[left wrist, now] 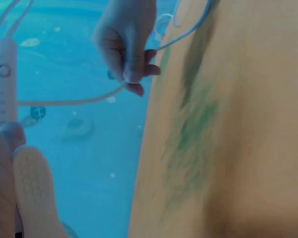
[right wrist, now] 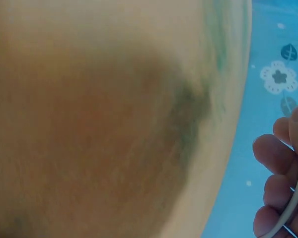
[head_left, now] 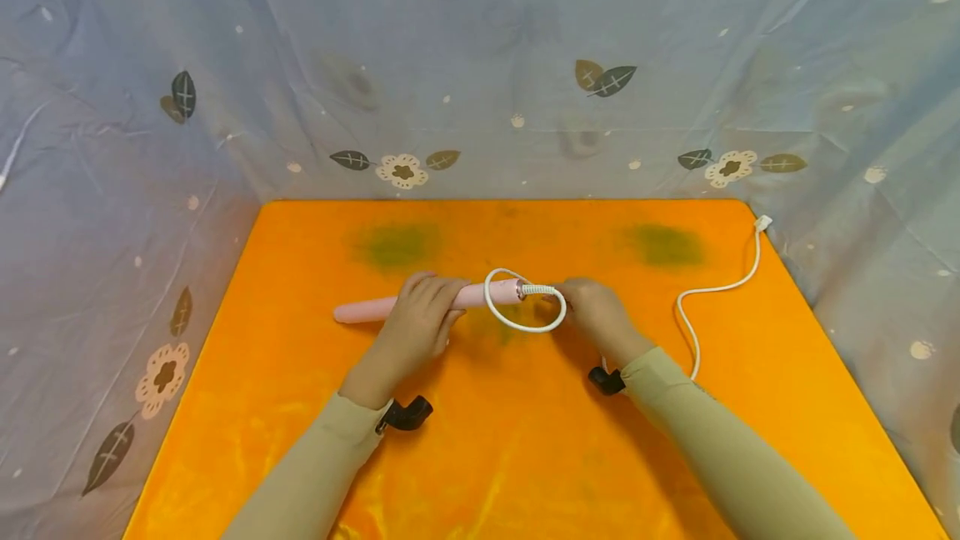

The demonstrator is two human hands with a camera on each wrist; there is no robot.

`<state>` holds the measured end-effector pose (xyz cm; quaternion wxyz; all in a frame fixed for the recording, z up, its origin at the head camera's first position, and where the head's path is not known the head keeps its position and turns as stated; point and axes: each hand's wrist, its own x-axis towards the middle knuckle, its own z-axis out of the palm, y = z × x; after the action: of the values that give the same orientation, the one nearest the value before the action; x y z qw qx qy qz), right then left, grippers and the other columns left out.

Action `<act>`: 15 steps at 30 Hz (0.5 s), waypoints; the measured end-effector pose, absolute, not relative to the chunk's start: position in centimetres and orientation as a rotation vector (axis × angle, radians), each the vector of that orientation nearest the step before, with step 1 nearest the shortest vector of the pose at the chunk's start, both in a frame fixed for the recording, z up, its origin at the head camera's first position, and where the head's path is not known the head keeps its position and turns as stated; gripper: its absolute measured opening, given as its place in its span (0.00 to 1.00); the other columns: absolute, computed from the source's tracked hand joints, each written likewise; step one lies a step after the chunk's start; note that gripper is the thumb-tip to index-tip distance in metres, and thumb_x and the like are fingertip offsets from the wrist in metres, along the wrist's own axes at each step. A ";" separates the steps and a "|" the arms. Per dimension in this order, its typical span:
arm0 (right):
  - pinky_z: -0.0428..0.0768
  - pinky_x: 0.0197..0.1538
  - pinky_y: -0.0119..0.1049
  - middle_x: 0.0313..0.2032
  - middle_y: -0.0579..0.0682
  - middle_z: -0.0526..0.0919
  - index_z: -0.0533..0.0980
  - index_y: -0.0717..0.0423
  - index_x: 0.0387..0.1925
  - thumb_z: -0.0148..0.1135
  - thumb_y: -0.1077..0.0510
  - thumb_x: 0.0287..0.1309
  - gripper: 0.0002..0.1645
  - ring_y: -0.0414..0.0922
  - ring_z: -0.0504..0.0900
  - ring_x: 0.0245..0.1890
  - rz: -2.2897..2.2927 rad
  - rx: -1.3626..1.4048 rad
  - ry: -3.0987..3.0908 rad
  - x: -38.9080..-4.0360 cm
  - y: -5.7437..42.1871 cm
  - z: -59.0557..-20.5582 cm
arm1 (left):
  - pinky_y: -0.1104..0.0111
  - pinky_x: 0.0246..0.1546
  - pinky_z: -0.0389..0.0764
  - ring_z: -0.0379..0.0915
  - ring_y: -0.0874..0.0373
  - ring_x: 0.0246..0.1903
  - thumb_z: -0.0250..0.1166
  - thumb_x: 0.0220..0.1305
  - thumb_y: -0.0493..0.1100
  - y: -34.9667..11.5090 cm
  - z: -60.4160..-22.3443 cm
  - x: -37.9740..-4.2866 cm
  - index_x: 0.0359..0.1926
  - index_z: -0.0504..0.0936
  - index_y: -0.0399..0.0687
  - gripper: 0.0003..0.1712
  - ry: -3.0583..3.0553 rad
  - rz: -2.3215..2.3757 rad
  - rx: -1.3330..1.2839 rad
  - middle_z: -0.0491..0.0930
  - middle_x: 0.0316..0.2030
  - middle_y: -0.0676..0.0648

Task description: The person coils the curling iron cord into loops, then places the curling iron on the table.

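Note:
A slim pink hair straightener (head_left: 367,309) is held over the table by my left hand (head_left: 416,319), whose fingers wrap its middle. In the left wrist view its handle (left wrist: 3,84) shows a round button, with a dotted tab (left wrist: 34,186) beside the thumb. From the handle's right end comes a white cord (head_left: 525,329), which makes a loose loop around that end. My right hand (head_left: 596,315), just right of the handle, pinches the cord between thumb and fingers. The right wrist view shows the cord (right wrist: 294,201) running across the curled fingers.
The rest of the cord (head_left: 708,288) trails over the orange table cover (head_left: 480,457) to a white plug (head_left: 762,223) at the far right corner. Patterned curtains (head_left: 480,107) stand along the back and both sides. Black wrist mounts (head_left: 408,413) sit on both sleeves.

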<state>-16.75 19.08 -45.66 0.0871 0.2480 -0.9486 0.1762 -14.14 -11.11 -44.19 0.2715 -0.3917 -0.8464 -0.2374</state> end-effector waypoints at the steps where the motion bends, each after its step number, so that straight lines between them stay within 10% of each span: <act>1: 0.79 0.32 0.44 0.25 0.46 0.79 0.83 0.53 0.32 0.68 0.57 0.58 0.03 0.48 0.80 0.28 0.509 0.752 -2.814 -16.7 19.0 -45.8 | 0.53 0.61 0.64 0.73 0.45 0.47 0.64 0.65 0.39 -11.0 -44.0 -14.2 0.57 0.72 0.38 0.21 -2.286 -0.653 -1.038 0.77 0.47 0.41; 15: 0.72 0.24 0.34 0.20 0.42 0.70 0.82 0.51 0.32 0.73 0.59 0.51 0.07 0.40 0.68 0.19 0.412 1.153 -2.542 -13.1 18.2 -45.5 | 0.52 0.54 0.67 0.73 0.45 0.45 0.63 0.65 0.35 -11.1 -44.1 -15.6 0.65 0.73 0.47 0.27 -2.349 -0.662 -0.829 0.78 0.44 0.42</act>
<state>-13.06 18.22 -45.48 0.1593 0.4035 -0.8894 0.1443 -15.64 -11.13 -44.15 0.2782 -0.3090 -0.8754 -0.2466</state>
